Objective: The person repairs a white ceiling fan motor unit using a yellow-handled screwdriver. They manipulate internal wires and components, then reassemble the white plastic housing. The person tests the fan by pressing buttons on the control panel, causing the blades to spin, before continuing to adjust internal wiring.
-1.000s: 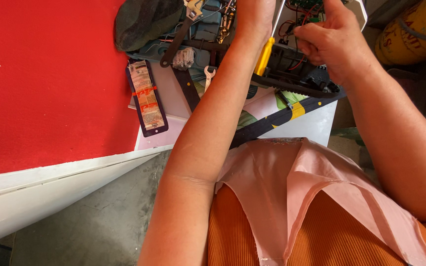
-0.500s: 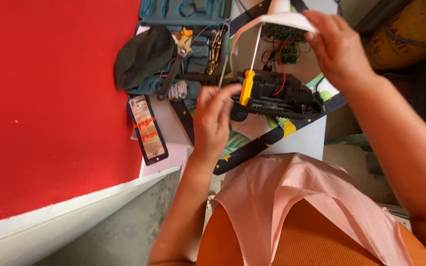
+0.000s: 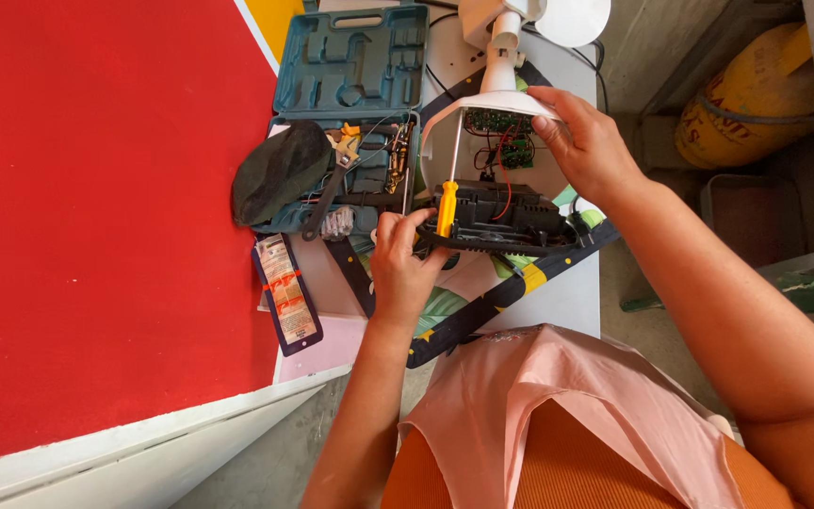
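My left hand (image 3: 402, 269) is closed around the lower end of a yellow-handled screwdriver (image 3: 447, 207). Its thin metal shaft runs up into an opened white appliance housing (image 3: 482, 102). My right hand (image 3: 588, 141) grips the right rim of that housing and holds it tilted open. Inside it I see green circuit boards (image 3: 499, 123) and red wires. A black base plate (image 3: 511, 226) with a dark block on it lies under the housing, resting on a small table with a leaf-patterned cover (image 3: 511, 283).
An open teal tool case (image 3: 360, 57) lies left of the appliance, with a dark cap-like cloth (image 3: 280, 170), a wrench (image 3: 324, 205) and small bits in it. A flat packet (image 3: 286, 294) lies below. A red surface (image 3: 96, 188) fills the left; a yellow drum (image 3: 756, 104) stands right.
My left hand has come down from the top of the appliance to the screwdriver's yellow handle. The view has shifted, showing more of the tool case. My right hand stays on the housing.
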